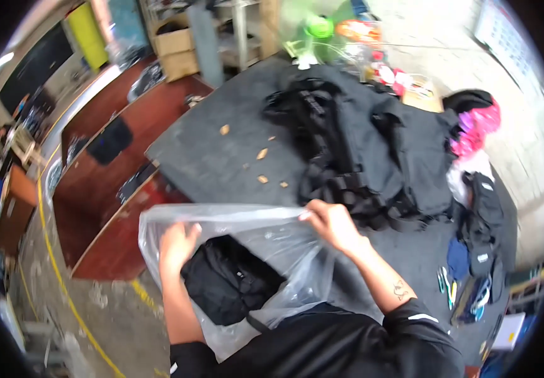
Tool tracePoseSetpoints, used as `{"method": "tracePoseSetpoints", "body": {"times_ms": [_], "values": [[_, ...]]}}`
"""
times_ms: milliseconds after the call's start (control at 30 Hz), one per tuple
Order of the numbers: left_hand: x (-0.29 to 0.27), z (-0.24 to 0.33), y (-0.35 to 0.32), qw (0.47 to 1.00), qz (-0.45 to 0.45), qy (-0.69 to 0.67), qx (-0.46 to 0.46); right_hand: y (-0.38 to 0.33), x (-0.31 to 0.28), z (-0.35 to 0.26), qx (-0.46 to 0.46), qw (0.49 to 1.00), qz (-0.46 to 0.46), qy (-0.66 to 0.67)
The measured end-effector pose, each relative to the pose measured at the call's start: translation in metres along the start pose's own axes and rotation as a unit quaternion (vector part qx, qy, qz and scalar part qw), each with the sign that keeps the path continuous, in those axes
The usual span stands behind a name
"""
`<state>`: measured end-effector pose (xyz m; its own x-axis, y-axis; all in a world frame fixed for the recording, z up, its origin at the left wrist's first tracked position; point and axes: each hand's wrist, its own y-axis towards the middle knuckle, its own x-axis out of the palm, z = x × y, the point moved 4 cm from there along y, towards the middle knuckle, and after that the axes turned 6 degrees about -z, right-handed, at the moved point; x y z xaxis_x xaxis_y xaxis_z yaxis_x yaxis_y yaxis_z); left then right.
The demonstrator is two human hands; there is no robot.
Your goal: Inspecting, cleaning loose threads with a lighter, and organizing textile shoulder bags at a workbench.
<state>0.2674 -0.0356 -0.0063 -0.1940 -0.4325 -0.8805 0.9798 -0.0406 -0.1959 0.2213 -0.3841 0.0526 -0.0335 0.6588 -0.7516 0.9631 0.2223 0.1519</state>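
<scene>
The right hand (pixel 333 225) pinches the bag (pixel 306 258); the left hand (pixel 177 249) looks open. By the desk's (pixel 221 160) near-left edge, the pack (pixel 226 277) could drop if that pinch slipped.

A yellow line (pixel 64 288) crosses the grey floor (pixel 114 331) — reddish-brown panels (pixel 83 195) beside it, pale wall (pixel 442 53) at right.

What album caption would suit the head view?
Right hand pinching a clear plastic bag, left hand beside a black fabric bundle.
</scene>
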Motion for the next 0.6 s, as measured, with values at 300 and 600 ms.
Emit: {"method": "tracePoseSetpoints", "body": {"times_ms": [300, 600], "values": [[-0.012, 0.176, -0.008, 0.975, -0.105, -0.043, 0.19, -0.03, -0.147, 0.011, -0.066, 0.956, 0.245, -0.151], [0.047, 0.338, 0.033, 0.835, -0.012, -0.421, 0.354, -0.029, -0.232, 0.067, 0.115, 0.943, 0.116, -0.291]]}}
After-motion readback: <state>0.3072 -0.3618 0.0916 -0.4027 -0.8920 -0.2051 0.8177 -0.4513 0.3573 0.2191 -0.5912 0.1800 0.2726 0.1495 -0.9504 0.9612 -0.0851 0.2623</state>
